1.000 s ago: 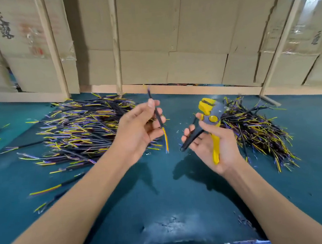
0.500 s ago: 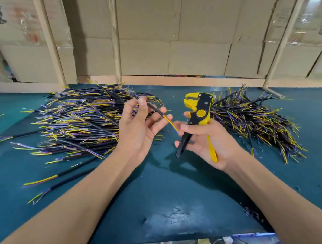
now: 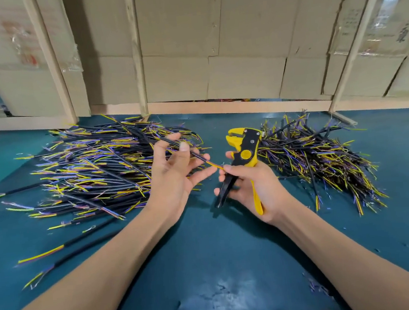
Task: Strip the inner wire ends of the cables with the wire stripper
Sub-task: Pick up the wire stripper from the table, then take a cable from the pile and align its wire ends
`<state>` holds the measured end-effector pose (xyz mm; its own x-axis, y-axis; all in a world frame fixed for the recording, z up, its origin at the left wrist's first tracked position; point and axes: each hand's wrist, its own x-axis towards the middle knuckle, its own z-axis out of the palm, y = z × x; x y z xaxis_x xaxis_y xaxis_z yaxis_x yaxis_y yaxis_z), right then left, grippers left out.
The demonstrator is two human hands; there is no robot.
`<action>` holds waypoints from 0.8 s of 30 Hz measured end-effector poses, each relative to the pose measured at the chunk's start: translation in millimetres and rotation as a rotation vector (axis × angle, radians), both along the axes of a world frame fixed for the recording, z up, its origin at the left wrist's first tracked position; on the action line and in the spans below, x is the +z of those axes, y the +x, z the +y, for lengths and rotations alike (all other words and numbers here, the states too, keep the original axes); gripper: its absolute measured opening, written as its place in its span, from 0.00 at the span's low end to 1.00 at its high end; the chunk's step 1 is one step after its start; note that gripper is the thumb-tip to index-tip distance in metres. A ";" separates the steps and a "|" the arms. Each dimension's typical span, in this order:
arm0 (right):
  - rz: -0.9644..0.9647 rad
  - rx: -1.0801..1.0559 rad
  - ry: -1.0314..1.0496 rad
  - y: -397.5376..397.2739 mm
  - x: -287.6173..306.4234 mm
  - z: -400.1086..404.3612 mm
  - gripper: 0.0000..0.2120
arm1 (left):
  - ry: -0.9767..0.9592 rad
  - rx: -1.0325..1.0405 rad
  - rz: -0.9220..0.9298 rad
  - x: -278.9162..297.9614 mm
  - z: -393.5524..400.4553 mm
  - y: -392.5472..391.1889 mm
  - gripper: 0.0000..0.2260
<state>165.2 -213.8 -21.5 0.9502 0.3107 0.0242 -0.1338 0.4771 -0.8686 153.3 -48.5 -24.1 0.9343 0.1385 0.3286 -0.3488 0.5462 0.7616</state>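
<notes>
head view: the left hand (image 3: 176, 180) is raised above the teal work surface (image 3: 208, 254), palm turned toward the camera, with the thumb and upper fingers pinching a single black cable (image 3: 193, 153); the lower fingers are spread and nearly straight. the cable runs diagonally from upper left to lower right through the fingers, and its exposed yellow inner wire end (image 3: 214, 165) points toward the right hand (image 3: 254, 187), reaching the tip of that hand's index finger; whether it touches the finger cannot be told. the right hand is curled round the wire stripper (image 3: 244, 154), gripping its handles: the black handle (image 3: 225, 189) passes under the fingers and the yellow handle (image 3: 257, 198) lies along the palm. the stripper is held upright with its yellow and black head at the top, above the fingers, and its jaws stand slightly apart. the wire end is just beside the lower part of the stripper body, not in the jaws. behind the left hand, a large pile of black cables (image 3: 95, 173) with yellow and purple inner wires lies on the surface. behind the right hand, a second pile of cables (image 3: 319, 163) lies to the right. a few loose cables (image 3: 64, 245) lie apart at the near left. cardboard panels (image 3: 212, 41) and wooden battens (image 3: 135, 49) form the wall at the back edge of the surface.
</notes>
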 end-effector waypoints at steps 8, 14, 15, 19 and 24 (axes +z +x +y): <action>0.044 -0.076 0.067 -5.9 -13.6 -3.7 0.22 | 0.212 0.049 0.046 -12.9 -13.0 -5.2 0.24; 0.040 -0.073 0.085 -4.1 -14.6 -4.3 0.23 | 0.227 0.077 0.116 -12.1 -14.7 -2.3 0.24; 0.047 -0.075 0.090 -3.1 -15.4 -4.0 0.22 | 0.239 0.076 0.122 -12.0 -14.2 -1.8 0.25; 0.064 -0.084 0.123 -1.7 -16.9 -4.9 0.19 | 0.236 0.013 0.163 -12.5 -12.1 -4.2 0.31; 0.041 -0.126 0.085 -5.7 -16.4 -3.8 0.21 | 0.148 0.002 0.230 -12.3 -10.7 -12.5 0.29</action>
<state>159.5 -217.6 -37.9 0.9823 0.1874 0.0053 -0.1032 0.5639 -0.8194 140.9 -59.2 -36.3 0.9865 0.1068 0.1244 -0.1583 0.4222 0.8926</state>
